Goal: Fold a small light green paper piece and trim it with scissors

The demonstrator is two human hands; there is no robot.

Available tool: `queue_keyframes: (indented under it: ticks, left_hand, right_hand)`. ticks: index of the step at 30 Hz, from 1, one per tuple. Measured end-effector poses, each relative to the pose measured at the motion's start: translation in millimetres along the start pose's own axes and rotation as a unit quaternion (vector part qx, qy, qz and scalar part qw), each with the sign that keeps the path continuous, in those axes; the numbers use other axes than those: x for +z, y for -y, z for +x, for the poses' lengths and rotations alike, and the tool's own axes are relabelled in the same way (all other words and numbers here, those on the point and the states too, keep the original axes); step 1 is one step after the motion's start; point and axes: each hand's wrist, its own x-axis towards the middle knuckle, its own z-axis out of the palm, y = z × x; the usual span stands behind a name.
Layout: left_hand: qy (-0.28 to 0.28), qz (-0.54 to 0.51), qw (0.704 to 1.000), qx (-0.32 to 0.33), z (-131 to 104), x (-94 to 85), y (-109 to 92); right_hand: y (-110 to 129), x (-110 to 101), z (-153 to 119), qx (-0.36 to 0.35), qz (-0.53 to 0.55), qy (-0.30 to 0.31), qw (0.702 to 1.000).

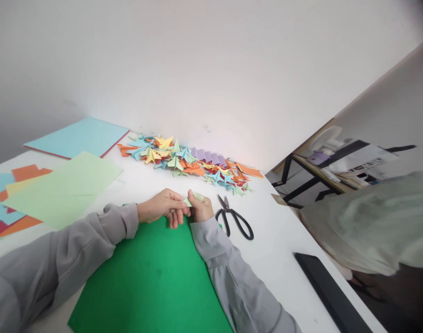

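One pale green paper piece (189,202) is pinched between the left hand (162,205) and right hand (202,208), fingers closed; judged part-folded. It is held near the far edge of one dark green sheet (149,273). Scissors (227,209), one pair, lie right. Beyond, many folded shapes (175,162) are heaped, apparently finished; overlap prevents a count. Left on desk (273,240): one large pale green sheet (72,180), unfolded; one blue sheet (81,136).

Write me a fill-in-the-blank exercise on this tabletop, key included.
The left hand and right hand hold a small piece of ____.
The scissors have ____ handles.
The large sheet nearest the hands is ____.
The colourful folded pieces lie on a ____ table.
Missing words: paper; black; green; white.
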Motion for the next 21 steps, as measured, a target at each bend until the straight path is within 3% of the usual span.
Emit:
queue_keyframes:
  ticks: [10,21]
  left_hand:
    - [-0.006,0.017,1.000,-0.008,-1.8,1.9,-1.1]
    - [0.013,-0.046,0.999,-0.005,1.5,-2.4,-0.1]
  right_hand:
    - [-1.9,-1.1,2.3,0.002,-0.014,-0.007,1.000]
    - [-5.6,-5.1,5.8,0.003,0.003,-0.037,0.999]
